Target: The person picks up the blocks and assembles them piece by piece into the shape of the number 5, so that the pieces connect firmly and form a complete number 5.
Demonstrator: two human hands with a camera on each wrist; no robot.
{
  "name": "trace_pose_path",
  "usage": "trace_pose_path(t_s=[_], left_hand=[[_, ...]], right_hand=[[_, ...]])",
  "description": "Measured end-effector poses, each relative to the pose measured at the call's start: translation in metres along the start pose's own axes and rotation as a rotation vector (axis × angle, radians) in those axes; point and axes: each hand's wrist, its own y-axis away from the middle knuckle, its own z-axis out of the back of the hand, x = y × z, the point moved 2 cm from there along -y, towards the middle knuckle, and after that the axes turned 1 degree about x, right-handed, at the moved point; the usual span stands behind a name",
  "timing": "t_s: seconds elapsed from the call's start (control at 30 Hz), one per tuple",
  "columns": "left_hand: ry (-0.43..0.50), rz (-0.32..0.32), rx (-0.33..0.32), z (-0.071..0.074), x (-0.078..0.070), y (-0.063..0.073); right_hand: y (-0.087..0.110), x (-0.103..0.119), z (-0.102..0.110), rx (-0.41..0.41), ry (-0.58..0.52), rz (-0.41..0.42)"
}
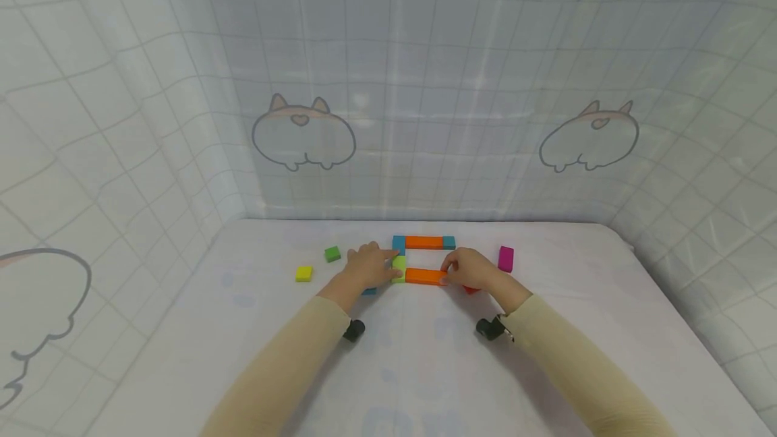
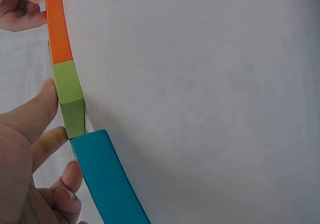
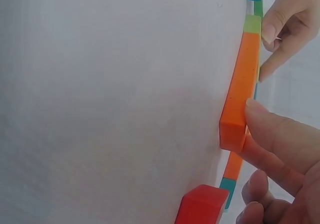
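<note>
My left hand reaches to a lime green block with thumb and index finger extended. Its thumb touches the lime block, while the index fingertip lies near where that block meets a blue block. An orange block extends rightward from the lime one, touching it. My right hand pinches this orange block's right end between thumb and index finger. Partly hidden below the left hand lies another blue block. A red block sits close to the right hand, mostly covered in the head view.
Behind the hands, a second orange block joins the back blue block to a small teal block. A green block and a yellow block lie left, a magenta block right. A patterned curtain stands behind the white table.
</note>
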Motion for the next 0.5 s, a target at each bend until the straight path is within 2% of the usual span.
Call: trace_pose_path(t_s=[0.5], left_hand=[[-0.021, 0.009, 0.020, 0.0032, -0.0006, -0.0012]], right_hand=[[0.0005, 0.0017, 0.0011, -0.002, 0.011, 0.004]])
